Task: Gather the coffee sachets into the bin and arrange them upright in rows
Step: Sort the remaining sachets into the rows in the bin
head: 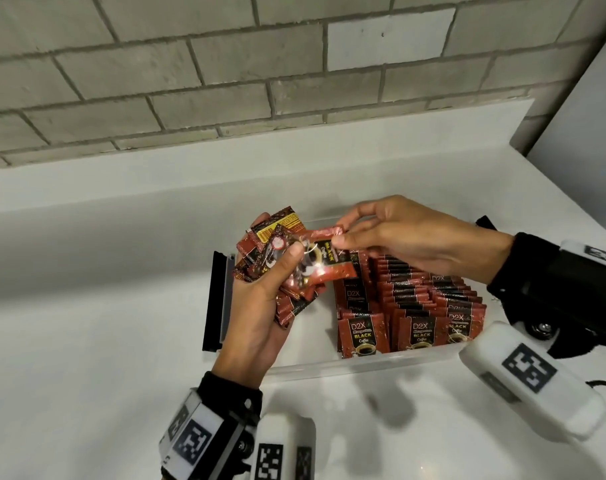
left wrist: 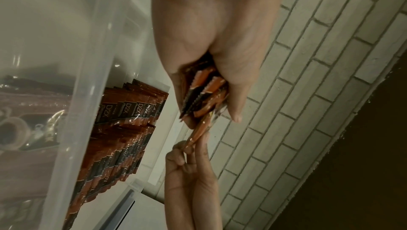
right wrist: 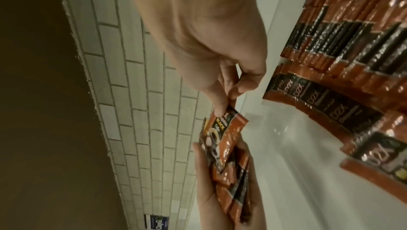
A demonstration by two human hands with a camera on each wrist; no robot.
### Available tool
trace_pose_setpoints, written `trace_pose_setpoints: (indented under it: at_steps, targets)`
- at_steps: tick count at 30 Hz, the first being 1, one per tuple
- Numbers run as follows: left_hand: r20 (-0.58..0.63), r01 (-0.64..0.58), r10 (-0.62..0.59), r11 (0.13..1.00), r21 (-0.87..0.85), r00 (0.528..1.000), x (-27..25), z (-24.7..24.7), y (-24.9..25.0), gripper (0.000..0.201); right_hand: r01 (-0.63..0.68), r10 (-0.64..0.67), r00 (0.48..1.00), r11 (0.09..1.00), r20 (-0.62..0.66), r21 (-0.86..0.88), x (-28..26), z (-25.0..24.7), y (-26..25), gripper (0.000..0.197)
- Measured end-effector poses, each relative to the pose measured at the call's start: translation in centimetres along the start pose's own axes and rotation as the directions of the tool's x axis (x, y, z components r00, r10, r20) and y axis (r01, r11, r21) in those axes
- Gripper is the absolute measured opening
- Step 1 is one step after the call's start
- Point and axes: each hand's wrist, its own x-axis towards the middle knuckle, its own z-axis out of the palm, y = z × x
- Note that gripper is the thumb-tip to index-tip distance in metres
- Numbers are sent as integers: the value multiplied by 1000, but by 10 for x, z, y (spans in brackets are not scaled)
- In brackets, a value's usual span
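With our right hand [head: 395, 237] we are pinching the top red-and-black foil coffee sachet [head: 315, 261], long axis slanting down-left, from the fanned handful our left hand [head: 260, 299] is clasping above the clear plastic bin [head: 363, 363] holding upright rows [head: 415, 306].

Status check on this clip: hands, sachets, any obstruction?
Left hand grips loose bundle. Right hand pinches top sachet. Rows upright in bin. No obstruction.
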Motion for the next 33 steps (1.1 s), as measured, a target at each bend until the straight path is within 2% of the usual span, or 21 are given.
trace_pose_setpoints:
  at_steps: [2, 4, 6, 8, 11, 15, 19, 23, 26, 30, 33]
  targets:
    - [-68, 9, -9, 1000, 4, 998, 2, -1, -1, 40, 24, -24, 997, 1000, -75, 7, -1, -10, -2, 24]
    - [-130, 23, -27, 999, -28, 991, 4, -3, 0, 36, 17, -20, 996, 999, -85, -37, -4, -21, -3, 21]
    - [-139, 54, -62, 997, -60, 988, 5, -3, 0, 33, 11, -13, 1000, 969, -4, -246, -7, -27, -1, 16]
    - [-144, 81, -92, 994, -78, 985, 4, -4, 0, 32, 46, 14, 991, 895, 130, -444, -10, -23, 6, 11]
    - [-136, 91, -99, 994, -64, 986, 4, -5, 0, 25, 173, -2, 961, 784, 276, -596, -8, -7, 22, 11]
    - [-138, 107, -105, 994, 6, 985, 2, -5, 0, 19, 254, -40, 943, 730, 331, -635, -5, 12, 39, 18]
    - [-187, 115, -104, 992, 48, 977, 4, -8, -1, 35, 250, -22, 943, 707, 333, -662, -5, 16, 49, 21]
    - [-222, 114, -91, 989, 91, 971, 5, -9, -3, 35, 247, 8, 941, 667, 338, -703, -8, 14, 51, 30]
    - [-268, 151, -109, 978, 141, 957, 6, -11, -4, 25, 301, 14, 929, 552, 370, -778, -11, 16, 56, 30]
    - [-268, 286, -234, 942, 175, 935, 8, -14, -7, 22, 409, 0, 896, 393, 444, -824, -14, 22, 56, 22]
    - [-261, 371, -329, 919, 131, 908, 10, -15, -6, 25, 467, -92, 884, 243, 459, -850, -14, 26, 54, 23]
